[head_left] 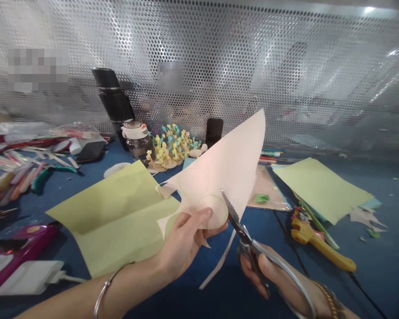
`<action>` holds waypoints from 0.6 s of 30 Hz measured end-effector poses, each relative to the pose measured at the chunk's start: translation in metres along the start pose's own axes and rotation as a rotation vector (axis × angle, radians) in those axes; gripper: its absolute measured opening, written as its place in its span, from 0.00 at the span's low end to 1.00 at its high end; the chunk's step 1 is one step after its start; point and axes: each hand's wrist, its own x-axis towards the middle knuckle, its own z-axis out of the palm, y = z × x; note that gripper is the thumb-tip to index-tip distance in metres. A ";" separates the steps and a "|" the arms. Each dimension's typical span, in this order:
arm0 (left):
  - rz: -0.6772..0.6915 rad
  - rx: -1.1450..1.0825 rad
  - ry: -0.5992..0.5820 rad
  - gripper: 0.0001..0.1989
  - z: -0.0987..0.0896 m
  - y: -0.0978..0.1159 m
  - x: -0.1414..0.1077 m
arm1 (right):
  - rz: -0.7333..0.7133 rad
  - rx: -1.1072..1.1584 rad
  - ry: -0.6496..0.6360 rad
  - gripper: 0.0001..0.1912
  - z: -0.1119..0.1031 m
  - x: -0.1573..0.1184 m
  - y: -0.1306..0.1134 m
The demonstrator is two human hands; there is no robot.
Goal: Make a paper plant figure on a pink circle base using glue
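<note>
left hand [182, 243] grip clamped on pale pink paper [219, 164] | right hand [264, 270] grip clamped on scissors [242, 232], blades at paper's edge | jar label [135, 130] unreadable

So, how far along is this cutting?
Done: a paper strip hangs cut away. In hand: the left hand holds the sheet while the right hand holds scissors at a drawn circle. Left: a second drawn circle looks uncut.

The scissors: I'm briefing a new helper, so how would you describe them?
On the blue work surface, before the perforated metal screen, the right hand holds the scissors. Their toothed blade points at the pale paper in the left hand; silver loop handles set them apart from the nearby yellow-handled tool.
</note>
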 end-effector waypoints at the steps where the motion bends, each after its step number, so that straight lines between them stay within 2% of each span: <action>1: -0.002 -0.001 0.003 0.06 0.000 0.000 0.000 | -0.003 -0.009 0.000 0.30 0.000 0.000 0.000; 13: 0.003 0.014 0.020 0.08 -0.002 -0.002 0.000 | -0.008 -0.049 0.025 0.30 0.001 -0.002 0.004; 18: 0.013 0.079 -0.014 0.09 -0.005 -0.003 0.000 | 0.013 -0.045 0.037 0.30 0.002 -0.001 0.001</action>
